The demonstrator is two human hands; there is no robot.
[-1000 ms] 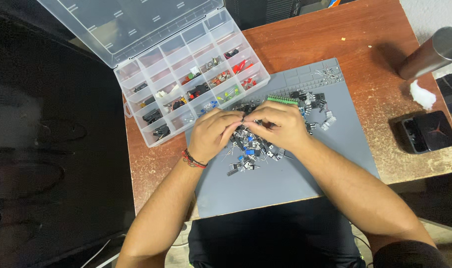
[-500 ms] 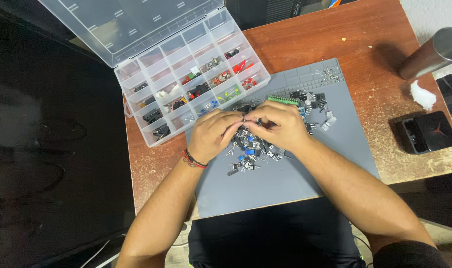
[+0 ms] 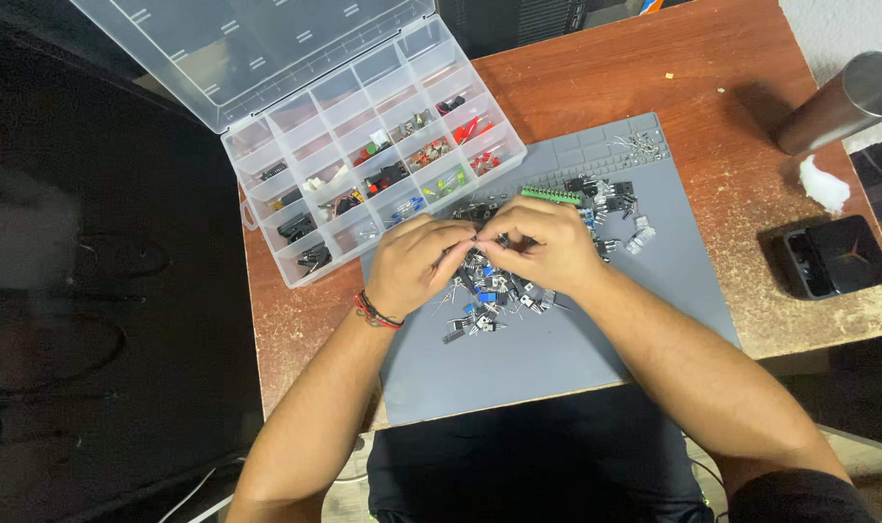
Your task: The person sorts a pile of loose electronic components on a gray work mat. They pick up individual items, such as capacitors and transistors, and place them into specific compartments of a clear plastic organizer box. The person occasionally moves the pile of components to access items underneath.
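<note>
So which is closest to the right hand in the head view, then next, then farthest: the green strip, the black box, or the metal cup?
1. Green strip: just above the right hand, on the grey mat.
2. Black box: far right, on the table's edge.
3. Metal cup: top right corner.

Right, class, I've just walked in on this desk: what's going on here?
A person sits at a wooden table, both hands over a pile of small electronic parts on a grey mat. The left hand and right hand meet fingertip to fingertip, pinching something tiny. A clear compartment box lies open beside the mat, partly filled.
</note>
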